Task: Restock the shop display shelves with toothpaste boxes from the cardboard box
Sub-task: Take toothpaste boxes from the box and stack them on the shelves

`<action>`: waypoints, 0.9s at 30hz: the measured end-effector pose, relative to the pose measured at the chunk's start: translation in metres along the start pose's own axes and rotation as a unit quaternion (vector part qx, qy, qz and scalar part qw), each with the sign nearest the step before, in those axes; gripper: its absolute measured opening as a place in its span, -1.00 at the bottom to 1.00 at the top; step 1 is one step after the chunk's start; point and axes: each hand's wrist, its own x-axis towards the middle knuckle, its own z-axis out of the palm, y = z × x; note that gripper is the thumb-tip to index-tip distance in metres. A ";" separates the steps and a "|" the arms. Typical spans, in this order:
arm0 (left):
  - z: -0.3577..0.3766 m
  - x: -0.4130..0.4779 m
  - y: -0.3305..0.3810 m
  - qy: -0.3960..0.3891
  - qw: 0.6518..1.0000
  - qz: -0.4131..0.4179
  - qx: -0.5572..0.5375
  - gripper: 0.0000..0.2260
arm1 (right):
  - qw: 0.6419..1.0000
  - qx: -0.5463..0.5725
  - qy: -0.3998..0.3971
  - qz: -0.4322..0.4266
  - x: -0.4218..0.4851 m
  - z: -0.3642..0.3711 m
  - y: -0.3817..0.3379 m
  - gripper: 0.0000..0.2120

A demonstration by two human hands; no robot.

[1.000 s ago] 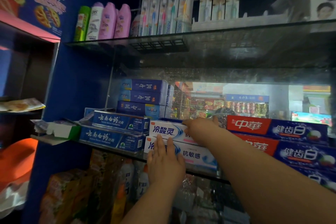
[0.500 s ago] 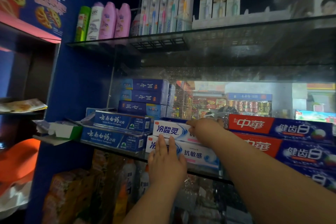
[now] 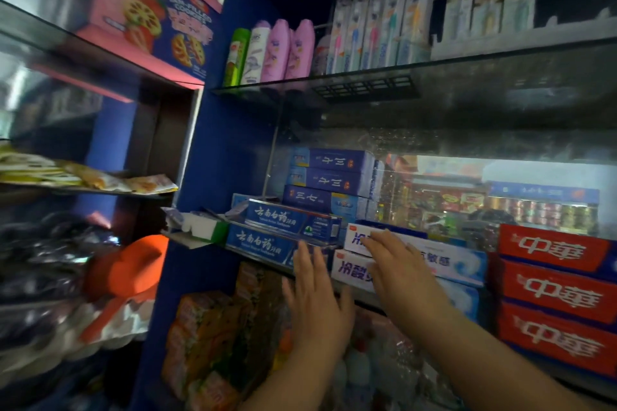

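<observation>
Two white-and-blue toothpaste boxes lie stacked on the glass shelf (image 3: 364, 299): an upper box (image 3: 444, 257) and a lower box (image 3: 350, 272). My right hand (image 3: 397, 269) lies flat over their fronts, fingers straight. My left hand (image 3: 315, 297) is raised with straight fingers in front of the shelf edge, just left of the lower box; contact is unclear. Blue toothpaste boxes (image 3: 267, 245) sit stacked to the left, red ones (image 3: 554, 290) to the right. The cardboard box is out of view.
More blue boxes (image 3: 330, 178) are stacked at the back of the shelf. The glass shelf above carries bottles (image 3: 277, 52) and packed toothbrushes (image 3: 380, 23). A green-and-white box (image 3: 203, 227) pokes out at the shelf's left end. Packaged goods (image 3: 207, 344) fill the space below.
The camera has swung left. My right hand has slid left off the upper white box's top onto the fronts of both boxes. My left hand has drawn left off the lower box.
</observation>
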 end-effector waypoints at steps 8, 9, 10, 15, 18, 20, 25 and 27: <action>-0.025 0.078 -0.064 -0.055 0.976 -0.193 -0.082 -0.45 | 0.994 -0.069 -0.074 -0.050 0.008 0.049 -0.056 -0.41; -0.024 0.087 -0.072 -0.078 0.971 -0.211 -0.084 -0.46 | 0.992 -0.070 -0.092 -0.052 0.009 0.051 -0.059 -0.41; -0.023 0.094 -0.079 -0.099 0.969 -0.212 -0.074 -0.47 | 0.990 -0.083 -0.096 -0.053 0.011 0.056 -0.060 -0.41; -0.021 0.105 -0.083 -0.121 0.968 -0.207 -0.073 -0.47 | 0.984 -0.061 -0.162 -0.043 0.008 0.067 -0.055 -0.33; -0.021 0.103 -0.079 -0.112 0.970 -0.203 -0.078 -0.47 | 0.985 -0.054 -0.153 -0.056 0.006 0.065 -0.053 -0.34; -0.021 0.103 -0.079 -0.111 0.969 -0.204 -0.079 -0.46 | 0.986 -0.054 -0.148 -0.060 0.006 0.066 -0.053 -0.34; -0.018 0.103 -0.078 -0.111 0.972 -0.197 -0.066 -0.44 | 0.983 -0.057 -0.162 -0.059 0.006 0.063 -0.055 -0.37; -0.016 0.103 -0.080 -0.110 0.974 -0.185 -0.067 -0.43 | 0.982 -0.056 -0.170 -0.053 0.006 0.062 -0.055 -0.37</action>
